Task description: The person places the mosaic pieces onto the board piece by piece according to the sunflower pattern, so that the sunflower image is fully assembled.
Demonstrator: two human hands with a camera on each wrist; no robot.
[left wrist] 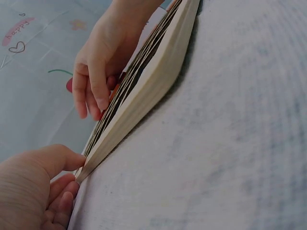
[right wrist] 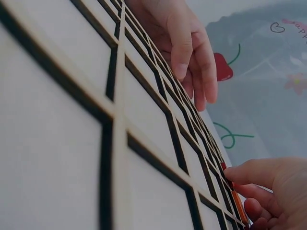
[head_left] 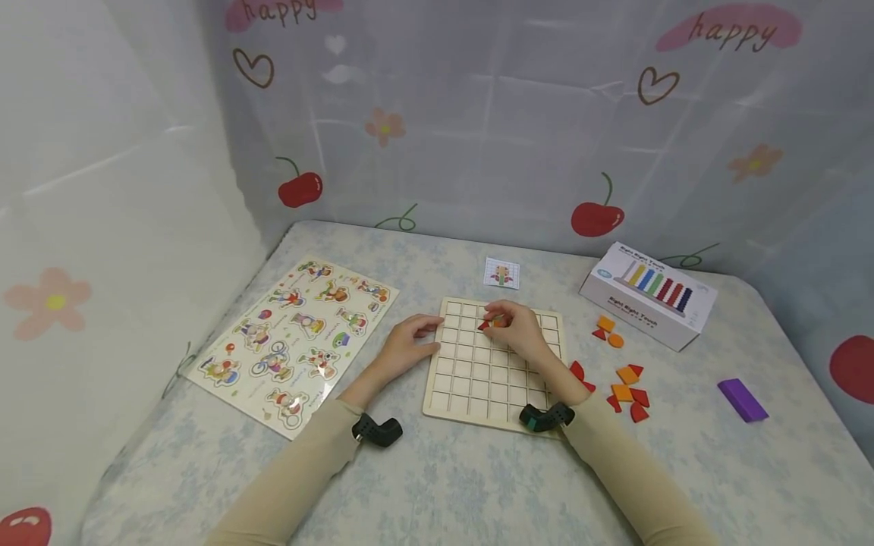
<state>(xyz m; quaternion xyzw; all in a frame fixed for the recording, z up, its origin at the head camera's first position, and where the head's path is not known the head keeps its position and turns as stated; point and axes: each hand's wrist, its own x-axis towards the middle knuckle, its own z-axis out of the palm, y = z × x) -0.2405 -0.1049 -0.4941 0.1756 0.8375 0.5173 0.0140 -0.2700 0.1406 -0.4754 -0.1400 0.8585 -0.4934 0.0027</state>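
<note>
Head view, board: a pale wooden grid board (head_left: 493, 364) lies flat on the blue-patterned worktop (head_left: 451, 485), near its middle, directly ahead of the person.
Head view, left hands entry: the left hand (head_left: 404, 345) rests at the board's left edge, fingers fairly straight and touching the rim, holding nothing.
Head view, right hands entry: the right hand (head_left: 515, 327) sits over the board's far rows, fingertips pinching a small red and orange piece (head_left: 493, 323) against the grid.
Head view, loose pieces: red and orange shapes (head_left: 627, 388) lie scattered on the worktop just right of the board.
Head view, surroundings: an animal peg puzzle (head_left: 297, 341) lies to the left; a small picture card (head_left: 501, 273) lies beyond the board; a white toy box (head_left: 649, 294) stands far right; a purple block (head_left: 742, 400) lies near the right edge.
Left wrist view, board: the board's edge (left wrist: 144, 91) runs diagonally, seen side-on.
Left wrist view, hands: the left hand's thumb (left wrist: 53, 160) touches the near corner; the right hand (left wrist: 103, 57) reaches down onto the board's top, a sliver of orange under its fingers.
Right wrist view, board: grid cells (right wrist: 72, 110) fill the frame.
Right wrist view, hands: the right hand's fingertips (right wrist: 254, 184) press the red and orange piece (right wrist: 237, 203) into a cell; the left hand (right wrist: 184, 48) lies relaxed at the far edge.
</note>
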